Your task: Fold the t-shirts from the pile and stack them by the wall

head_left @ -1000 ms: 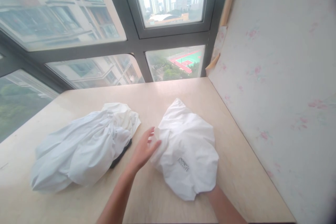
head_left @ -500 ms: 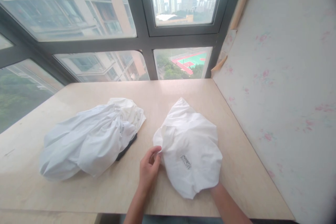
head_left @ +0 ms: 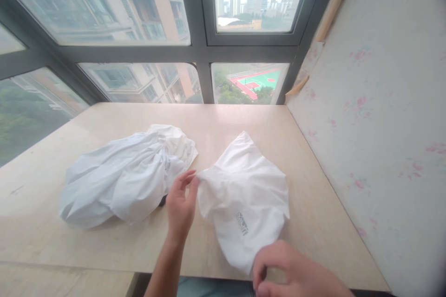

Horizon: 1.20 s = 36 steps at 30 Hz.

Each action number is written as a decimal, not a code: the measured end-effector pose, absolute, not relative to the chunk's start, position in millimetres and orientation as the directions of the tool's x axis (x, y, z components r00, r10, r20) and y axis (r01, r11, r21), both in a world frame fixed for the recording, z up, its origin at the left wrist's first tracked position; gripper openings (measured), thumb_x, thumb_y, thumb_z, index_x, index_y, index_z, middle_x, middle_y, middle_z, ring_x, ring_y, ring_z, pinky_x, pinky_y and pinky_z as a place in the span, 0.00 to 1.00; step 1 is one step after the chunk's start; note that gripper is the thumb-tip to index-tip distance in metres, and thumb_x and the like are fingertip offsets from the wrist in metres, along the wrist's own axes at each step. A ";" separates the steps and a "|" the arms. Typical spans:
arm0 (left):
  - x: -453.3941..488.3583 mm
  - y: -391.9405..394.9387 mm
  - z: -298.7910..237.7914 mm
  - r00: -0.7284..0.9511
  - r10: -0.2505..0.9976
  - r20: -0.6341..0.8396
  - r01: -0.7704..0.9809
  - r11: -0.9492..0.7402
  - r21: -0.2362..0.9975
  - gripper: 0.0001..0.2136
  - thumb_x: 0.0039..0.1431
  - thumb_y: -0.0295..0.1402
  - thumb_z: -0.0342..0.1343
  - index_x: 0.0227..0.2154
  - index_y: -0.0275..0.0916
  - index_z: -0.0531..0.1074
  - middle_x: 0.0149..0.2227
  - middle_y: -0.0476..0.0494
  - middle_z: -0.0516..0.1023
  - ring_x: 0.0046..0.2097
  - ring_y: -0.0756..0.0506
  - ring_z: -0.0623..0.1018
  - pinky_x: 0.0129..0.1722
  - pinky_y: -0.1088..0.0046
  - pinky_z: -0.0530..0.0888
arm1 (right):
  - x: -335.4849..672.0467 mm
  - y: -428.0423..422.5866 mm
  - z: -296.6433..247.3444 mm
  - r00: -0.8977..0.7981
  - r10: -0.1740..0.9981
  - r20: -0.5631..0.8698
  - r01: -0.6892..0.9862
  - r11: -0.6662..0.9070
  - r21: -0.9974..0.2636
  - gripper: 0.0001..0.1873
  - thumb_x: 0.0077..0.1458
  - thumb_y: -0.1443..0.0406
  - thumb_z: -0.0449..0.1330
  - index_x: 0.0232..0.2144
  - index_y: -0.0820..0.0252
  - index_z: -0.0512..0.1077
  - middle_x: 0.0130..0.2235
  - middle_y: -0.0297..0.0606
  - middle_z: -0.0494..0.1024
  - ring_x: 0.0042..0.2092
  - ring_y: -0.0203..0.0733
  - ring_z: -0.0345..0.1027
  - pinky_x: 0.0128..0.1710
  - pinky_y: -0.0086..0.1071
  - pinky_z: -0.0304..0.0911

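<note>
A white cloth bag (head_left: 251,181) with a small dark printed mark lies on the light tabletop (head_left: 313,236), wrinkled and spread out. My left hand (head_left: 181,199) pinches its left corner between thumb and fingers, pulling that corner out to the left. Close to the bag's lower edge, my right hand (head_left: 282,267) is loosely curled and slightly blurred. A gap shows between its thumb and fingers, with nothing seen inside; whether it touches the cloth is unclear.
Left of the bag lies a bunched white cloth (head_left: 121,176), with a bit of a black item (head_left: 162,201) showing under its edge. A grey-framed window (head_left: 244,53) stands at the back. The flowered wall (head_left: 376,139) bounds the right side.
My left hand has moved left and away from me with the bag's corner, stretching it out. My right hand has come out from beneath the bag to above its lower edge.
</note>
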State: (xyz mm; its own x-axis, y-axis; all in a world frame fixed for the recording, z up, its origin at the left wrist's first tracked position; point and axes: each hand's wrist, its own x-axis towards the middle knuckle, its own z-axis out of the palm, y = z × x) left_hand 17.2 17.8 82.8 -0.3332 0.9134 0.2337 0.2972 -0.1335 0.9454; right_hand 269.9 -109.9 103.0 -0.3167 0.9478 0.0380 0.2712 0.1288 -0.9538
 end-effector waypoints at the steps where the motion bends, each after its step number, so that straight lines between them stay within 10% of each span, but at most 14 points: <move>1: 31.8 17.0 90.3 -0.244 0.929 0.279 0.323 -0.194 0.926 0.13 0.61 0.39 0.58 0.47 0.41 0.72 0.39 0.44 0.80 0.42 0.45 0.79 0.47 0.66 0.74 | 272.3 -87.1 103.2 -0.333 0.940 0.073 0.278 0.172 -0.945 0.06 0.59 0.59 0.62 0.33 0.52 0.79 0.36 0.36 0.80 0.38 0.41 0.74 0.44 0.35 0.70; 6: 105.9 -3.5 112.6 0.285 0.804 0.522 0.310 -0.592 0.744 0.17 0.63 0.27 0.54 0.53 0.45 0.68 0.38 0.45 0.80 0.42 0.46 0.79 0.49 0.64 0.75 | 269.5 6.3 98.4 -0.296 0.868 0.398 0.436 0.494 -0.753 0.25 0.55 0.65 0.61 0.56 0.57 0.69 0.54 0.46 0.75 0.55 0.49 0.70 0.57 0.45 0.64; 11: 95.2 -18.8 89.9 0.123 0.826 0.551 0.387 -0.551 0.739 0.15 0.62 0.26 0.52 0.52 0.43 0.69 0.47 0.41 0.78 0.51 0.43 0.77 0.52 0.61 0.74 | 278.8 17.0 100.8 -0.335 0.847 0.414 0.344 0.518 -0.783 0.12 0.56 0.65 0.62 0.43 0.55 0.77 0.41 0.39 0.82 0.42 0.44 0.76 0.43 0.36 0.72; 14: 55.5 -22.2 56.8 -0.008 0.928 0.372 0.506 -0.317 0.802 0.13 0.64 0.31 0.52 0.51 0.42 0.70 0.49 0.41 0.78 0.50 0.43 0.78 0.50 0.62 0.76 | 316.3 12.8 107.7 0.021 0.896 0.444 0.301 0.418 -0.857 0.10 0.54 0.63 0.66 0.40 0.56 0.78 0.39 0.40 0.82 0.41 0.46 0.77 0.42 0.37 0.72; 19: 13.6 -30.5 12.2 0.054 0.988 0.144 0.609 -0.147 0.780 0.13 0.64 0.35 0.52 0.51 0.41 0.70 0.49 0.40 0.78 0.48 0.43 0.79 0.49 0.61 0.77 | 404.4 19.1 101.2 0.628 0.570 0.530 0.510 0.212 -0.833 0.17 0.54 0.58 0.64 0.44 0.61 0.76 0.42 0.47 0.80 0.42 0.51 0.75 0.46 0.48 0.70; 24: 25.1 -37.8 2.1 0.134 0.940 0.313 0.734 -0.306 0.607 0.15 0.63 0.34 0.54 0.52 0.42 0.70 0.53 0.38 0.74 0.54 0.40 0.75 0.54 0.56 0.74 | 435.7 -2.5 90.4 0.396 0.616 0.681 0.871 -0.017 -0.492 0.18 0.57 0.61 0.57 0.49 0.61 0.74 0.47 0.48 0.77 0.43 0.50 0.74 0.44 0.46 0.71; 36: 71.3 -29.3 10.6 0.268 0.865 0.424 0.719 -0.472 0.510 0.13 0.60 0.27 0.50 0.47 0.40 0.72 0.42 0.41 0.81 0.43 0.41 0.80 0.44 0.62 0.76 | 331.1 -6.0 51.2 -0.232 0.883 0.408 0.889 0.362 -0.279 0.27 0.56 0.66 0.58 0.59 0.57 0.67 0.60 0.47 0.70 0.61 0.56 0.63 0.60 0.55 0.60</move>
State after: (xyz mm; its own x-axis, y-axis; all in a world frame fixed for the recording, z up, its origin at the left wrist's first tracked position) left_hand 71.3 -29.3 10.6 0.2676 0.8652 0.4241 0.7189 -0.4724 0.5100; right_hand 331.1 -6.0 51.2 -0.2317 0.8832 0.4076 0.8894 0.3621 -0.2791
